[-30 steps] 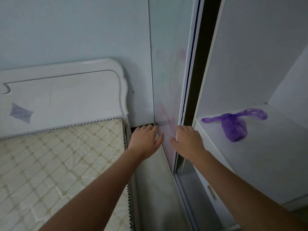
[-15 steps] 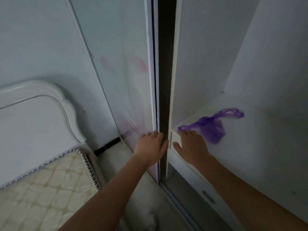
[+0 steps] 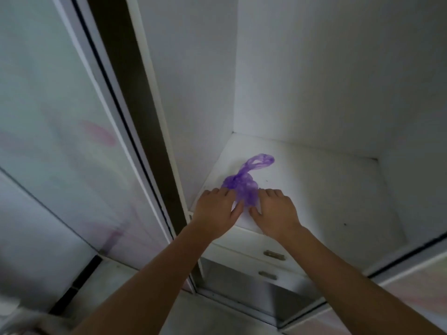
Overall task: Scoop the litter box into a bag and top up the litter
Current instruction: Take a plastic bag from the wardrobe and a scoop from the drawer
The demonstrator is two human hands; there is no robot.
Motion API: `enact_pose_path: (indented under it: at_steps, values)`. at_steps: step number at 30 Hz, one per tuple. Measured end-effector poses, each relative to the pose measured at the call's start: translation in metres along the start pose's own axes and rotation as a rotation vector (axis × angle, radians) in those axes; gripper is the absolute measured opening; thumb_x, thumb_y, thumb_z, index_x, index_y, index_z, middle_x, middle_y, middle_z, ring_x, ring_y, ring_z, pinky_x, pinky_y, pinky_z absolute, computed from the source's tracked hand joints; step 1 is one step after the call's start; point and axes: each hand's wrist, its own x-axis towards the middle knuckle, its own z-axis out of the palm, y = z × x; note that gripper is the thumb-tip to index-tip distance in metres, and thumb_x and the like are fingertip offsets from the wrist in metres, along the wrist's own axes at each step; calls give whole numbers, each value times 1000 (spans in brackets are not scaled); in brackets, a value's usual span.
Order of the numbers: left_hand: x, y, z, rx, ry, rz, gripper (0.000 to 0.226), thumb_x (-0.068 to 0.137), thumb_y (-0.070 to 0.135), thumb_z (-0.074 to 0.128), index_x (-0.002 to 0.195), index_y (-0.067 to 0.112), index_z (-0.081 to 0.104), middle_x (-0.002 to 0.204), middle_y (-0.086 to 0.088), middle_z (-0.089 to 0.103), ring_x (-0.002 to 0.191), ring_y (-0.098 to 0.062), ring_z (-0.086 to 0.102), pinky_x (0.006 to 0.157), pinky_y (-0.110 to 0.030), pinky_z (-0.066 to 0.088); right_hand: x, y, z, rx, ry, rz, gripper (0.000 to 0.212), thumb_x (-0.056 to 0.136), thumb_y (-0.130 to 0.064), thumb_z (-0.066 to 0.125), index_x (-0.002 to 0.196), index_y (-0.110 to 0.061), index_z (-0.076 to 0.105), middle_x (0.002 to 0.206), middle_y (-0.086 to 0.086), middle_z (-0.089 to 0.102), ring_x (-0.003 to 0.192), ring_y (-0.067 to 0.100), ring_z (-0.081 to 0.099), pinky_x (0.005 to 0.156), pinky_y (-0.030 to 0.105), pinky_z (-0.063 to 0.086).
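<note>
Both bare forearms reaching forward and up from the bottom edge, converging toward the middle of the view. Left hand [image 3: 216,210] palm down, back of the hand facing the camera, fingers extended forward and slightly spread, thumb angled inward toward the other hand. Right hand [image 3: 275,212] likewise palm down, fingers [image 3: 272,193] stretched ahead with knuckles raised a little, thumb pointing inward. Thumbs near each other but apart, with a narrow gap between. Wrists roughly level, neither bent sharply. Hands flat and uncurled, nothing clasped in either as far as visible.
</note>
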Motion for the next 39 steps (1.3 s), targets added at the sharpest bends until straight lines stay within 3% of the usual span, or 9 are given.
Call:
enact_pose_path:
  at_steps: [7,15,20,31,39]
  values:
    - [23,23,8,-17,-18,171,46,103,48,29,124,20,58,115,1,67,100,-15,62,89,-27,49,-15,25,0,-14,-14,161,51,97,-49,39,136,-17,46,135,4,55,125,23,48,101,34,39]
    - [49,30,27,10,-15,455,64,97,52,9,123,19,58,115,-3,68,101,-21,64,89,-37,51,-33,33,3,-37,-22,417,50,98,-49,40,136,-17,45,138,3,53,128,22,45,104,34,37]
    - [68,16,29,5,-8,601,49,102,48,24,123,18,57,116,-2,67,100,-20,63,86,-34,47,-34,14,-1,-31,4,596,52,99,-51,39,138,-16,44,140,4,52,129,23,46,105,36,38]
    - [68,58,38,-49,-51,906,50,103,48,27,126,17,58,119,-1,66,103,-17,63,90,-31,47,-91,-9,0,5,73,936,57,98,-51,40,145,-19,37,148,2,45,136,23,40,111,40,34]
    - [63,124,56,-175,-45,1059,61,95,48,22,108,11,69,96,-8,71,81,-26,65,71,-34,47,-142,1,-4,26,144,1081,46,98,-44,44,136,-18,45,135,2,54,123,23,49,101,36,44]
